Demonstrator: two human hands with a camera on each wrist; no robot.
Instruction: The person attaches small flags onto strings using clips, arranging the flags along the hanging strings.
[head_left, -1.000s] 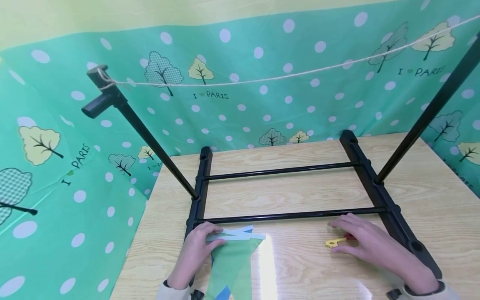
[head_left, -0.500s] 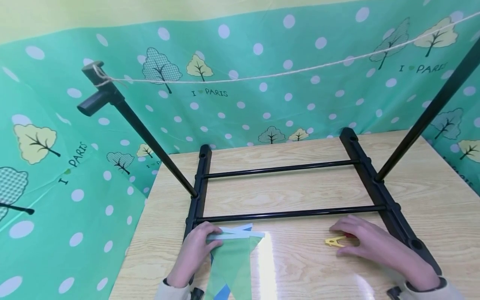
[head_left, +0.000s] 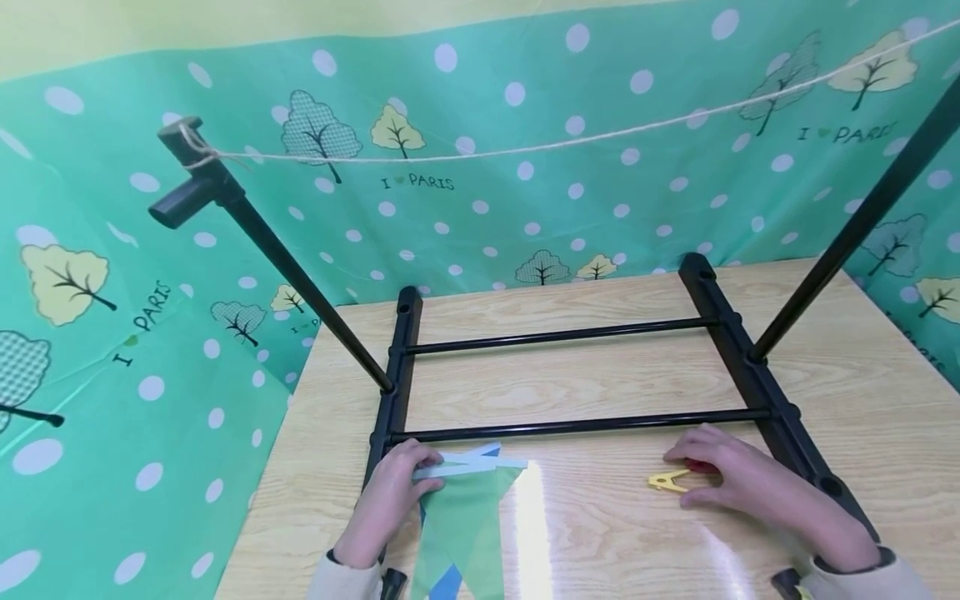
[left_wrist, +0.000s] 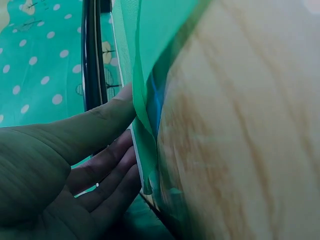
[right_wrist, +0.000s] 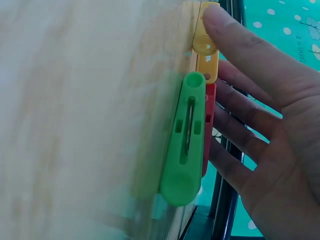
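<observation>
My left hand [head_left: 390, 500] pinches the top left corner of a translucent green pennant flag [head_left: 465, 508] with a pale blue edge strip. Blue pieces show beneath it, and its lower part runs out of the head view. In the left wrist view the thumb lies along the edge strip, with the fingers behind. My right hand [head_left: 757, 500] is curved around clothespins on the table, thumb and fingers spread apart. A yellow clothespin [head_left: 666, 481] lies at the opening, its thumb end close by; a red clothespin [head_left: 702, 467] is partly covered. A green clothespin [right_wrist: 182, 145] shows only in the right wrist view.
A black frame with two crossbars [head_left: 577, 427] lies on the wooden table [head_left: 585, 375]. Its left post [head_left: 300, 292] and right post [head_left: 847, 233] rise from it, with a white string [head_left: 487, 156] strung high between them. Patterned green cloth [head_left: 480, 233] hangs behind.
My right hand has drawn slightly to the right around the clothespins, showing more of the yellow one. The left hand keeps its hold on the flag; the head view has tilted slightly down.
</observation>
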